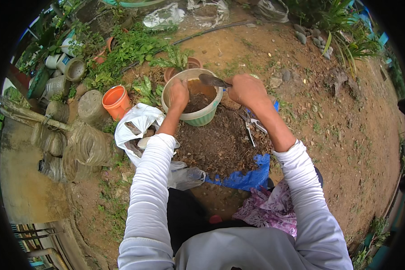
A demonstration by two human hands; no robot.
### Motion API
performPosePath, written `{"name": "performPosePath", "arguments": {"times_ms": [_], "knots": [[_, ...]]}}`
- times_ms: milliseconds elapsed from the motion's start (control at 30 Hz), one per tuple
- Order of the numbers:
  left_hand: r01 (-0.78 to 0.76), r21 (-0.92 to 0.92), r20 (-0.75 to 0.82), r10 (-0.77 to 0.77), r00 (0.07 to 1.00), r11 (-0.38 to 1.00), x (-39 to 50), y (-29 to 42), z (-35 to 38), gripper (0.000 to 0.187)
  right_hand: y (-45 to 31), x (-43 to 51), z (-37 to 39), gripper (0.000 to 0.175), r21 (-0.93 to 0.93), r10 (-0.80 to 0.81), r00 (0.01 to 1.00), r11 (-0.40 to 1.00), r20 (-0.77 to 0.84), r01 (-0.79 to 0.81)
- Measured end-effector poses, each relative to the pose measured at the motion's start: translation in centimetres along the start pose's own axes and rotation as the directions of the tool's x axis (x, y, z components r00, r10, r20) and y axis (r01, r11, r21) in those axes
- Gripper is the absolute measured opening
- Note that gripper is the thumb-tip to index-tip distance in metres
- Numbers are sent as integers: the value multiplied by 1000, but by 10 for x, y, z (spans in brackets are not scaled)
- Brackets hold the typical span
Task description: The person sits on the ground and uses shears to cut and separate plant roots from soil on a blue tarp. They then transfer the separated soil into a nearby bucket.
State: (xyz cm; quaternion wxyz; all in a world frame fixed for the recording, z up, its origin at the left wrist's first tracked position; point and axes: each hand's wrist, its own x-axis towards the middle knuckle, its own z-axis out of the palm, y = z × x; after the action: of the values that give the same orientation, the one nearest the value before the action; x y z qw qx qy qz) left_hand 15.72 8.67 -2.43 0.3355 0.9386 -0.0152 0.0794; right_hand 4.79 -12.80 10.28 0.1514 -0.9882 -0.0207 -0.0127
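A green plastic pot (199,118) with a pale rim stands before me, partly filled with dark soil (198,101). My left hand (179,93) is over the pot's left side, against or just within its wall; its fingertips are hidden. In my right hand (245,88) is a hand trowel (213,81), its soil-stained blade lying over the pot's far right rim. Loose dark soil (212,145) with dry leaf bits is heaped on a blue plastic sheet (244,179) nearer to me. Pruning shears (251,128) rest on the heap's right side, below my right wrist.
Left of the heap are a white plastic bag (131,121), a clear plastic bag (187,178) and an orange pot (116,102). Leafy plants (146,89) and a terracotta-coloured pot (193,62) crowd the green pot's far left. Plastic-wrapped bundles (87,143) sit farther left; patterned cloth (270,209) is close to me.
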Motion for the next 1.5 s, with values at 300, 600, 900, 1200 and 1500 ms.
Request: {"name": "performPosePath", "arguments": {"times_ms": [300, 600, 900, 1200, 1500], "knots": [[-159, -83, -134, 147, 980, 984, -27, 4, -12, 49, 56, -4, -37, 32, -151, 176, 956, 978, 236, -143], [-7, -366, -619, -238, 749, 931, -135, -21, 38, 36, 113, -25, 83, 30, -239, 39, 860, 966, 510, 98], [701, -381, 178, -696, 695, 603, -195, -80, 109, 79, 99, -42, 181, 19, -311, -38, 952, 941, 304, 137], [746, -195, 170, -728, 665, 636, -206, -59, 151, 112, 118, -30, 220, 31, -303, -117, 944, 929, 308, 214], [760, -220, 115, -758, 642, 611, -208, -44, 173, 107, 84, -65, 234, 41, -168, -122, 791, 947, 599, 274]]}}
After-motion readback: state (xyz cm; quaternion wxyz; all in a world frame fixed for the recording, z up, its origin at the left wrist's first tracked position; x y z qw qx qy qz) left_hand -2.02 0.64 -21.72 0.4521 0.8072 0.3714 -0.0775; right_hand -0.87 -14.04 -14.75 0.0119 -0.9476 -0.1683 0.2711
